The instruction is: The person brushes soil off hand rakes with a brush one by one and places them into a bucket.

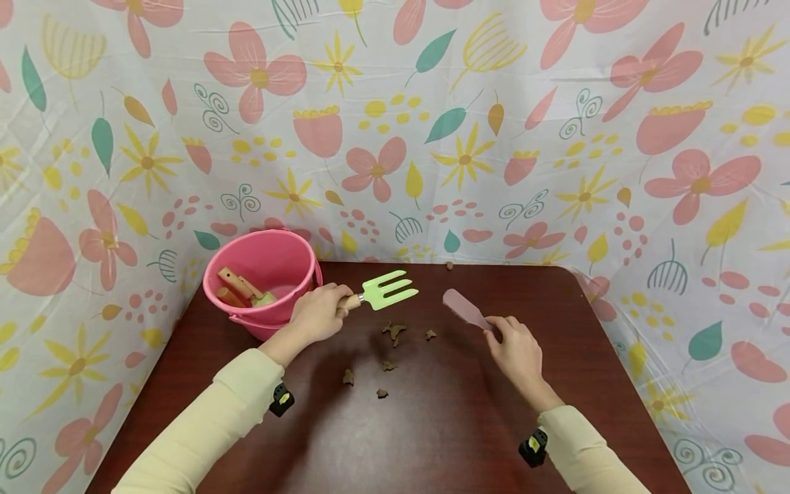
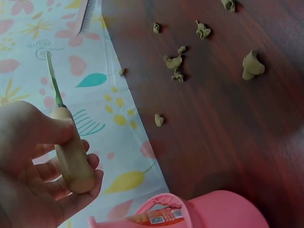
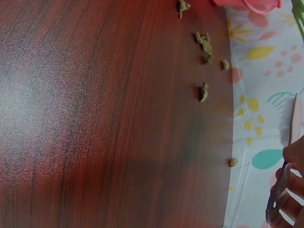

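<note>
My left hand (image 1: 318,313) grips the wooden handle of a small green garden fork (image 1: 387,289), its tines pointing right above the table. In the left wrist view the thumb lies along that handle (image 2: 75,156), fingers curled round it. A pale pink brush (image 1: 464,308) is held by its handle in my right hand (image 1: 517,348), its head toward the upper left. White bristles (image 3: 286,121) show along one side in the right wrist view. Between and below the hands, several brown clay-like crumbs (image 1: 393,332) lie scattered on the table.
A pink bucket (image 1: 262,240) stands at the table's back left, with wooden-handled tools (image 1: 237,283) inside. The dark red-brown table (image 1: 444,425) meets a flower-printed cloth (image 1: 395,137) behind. One small crumb (image 1: 449,265) sits at the back edge.
</note>
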{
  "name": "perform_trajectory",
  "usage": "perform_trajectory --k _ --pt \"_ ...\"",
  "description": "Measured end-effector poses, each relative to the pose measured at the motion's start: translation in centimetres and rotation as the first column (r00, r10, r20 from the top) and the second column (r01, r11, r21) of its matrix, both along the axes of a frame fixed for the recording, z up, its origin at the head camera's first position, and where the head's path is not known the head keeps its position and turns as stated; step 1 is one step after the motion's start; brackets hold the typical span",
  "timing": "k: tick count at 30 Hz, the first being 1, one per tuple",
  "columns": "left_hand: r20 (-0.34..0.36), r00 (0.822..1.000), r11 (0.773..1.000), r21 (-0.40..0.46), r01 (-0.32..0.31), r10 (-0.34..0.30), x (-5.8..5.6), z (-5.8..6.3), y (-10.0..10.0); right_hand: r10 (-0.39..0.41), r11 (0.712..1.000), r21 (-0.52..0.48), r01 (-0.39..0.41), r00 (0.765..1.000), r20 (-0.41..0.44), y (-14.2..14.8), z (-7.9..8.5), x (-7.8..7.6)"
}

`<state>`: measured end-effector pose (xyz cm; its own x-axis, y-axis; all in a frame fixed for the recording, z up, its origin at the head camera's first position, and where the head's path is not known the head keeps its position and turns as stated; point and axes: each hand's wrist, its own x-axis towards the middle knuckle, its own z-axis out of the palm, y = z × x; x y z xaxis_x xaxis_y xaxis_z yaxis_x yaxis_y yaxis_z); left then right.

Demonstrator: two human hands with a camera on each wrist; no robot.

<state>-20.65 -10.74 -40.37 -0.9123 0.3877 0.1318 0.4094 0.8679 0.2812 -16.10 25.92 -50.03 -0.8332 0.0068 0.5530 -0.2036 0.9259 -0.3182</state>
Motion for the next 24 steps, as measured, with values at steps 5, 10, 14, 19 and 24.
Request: perform_trajectory --k 5,10,14,19,24 --pt "-0.077 0.995 0.998 -0.035 0.061 -0.063 -0.3 0.4 -0.2 -0.001 1.0 -0.001 0.001 1.0 0.001 0.1 0.0 0.1" --pt "-0.116 0.986 0.99 -0.079 0.114 -0.123 -0.6 1.0 -0.3 0.0 1.0 -0.001 0.0 1.0 0.01 0.1 -0.1 0.2" --pt "-0.119 0.986 0.989 -0.111 0.101 -0.114 -0.8 1.5 -0.4 -0.003 1.0 0.002 0.003 1.0 0.013 0.1 -0.2 0.2" --pt "-0.123 0.988 0.986 -0.146 0.077 -0.096 -1.1 2.2 -1.0 -0.006 1.0 -0.001 0.006 1.0 0.007 0.1 -0.3 0.2" --pt "-0.134 0.986 0.983 -0.166 0.076 -0.099 -1.4 2.5 -1.9 -0.003 1.0 0.002 0.003 1.0 0.004 0.0 -0.3 0.3"
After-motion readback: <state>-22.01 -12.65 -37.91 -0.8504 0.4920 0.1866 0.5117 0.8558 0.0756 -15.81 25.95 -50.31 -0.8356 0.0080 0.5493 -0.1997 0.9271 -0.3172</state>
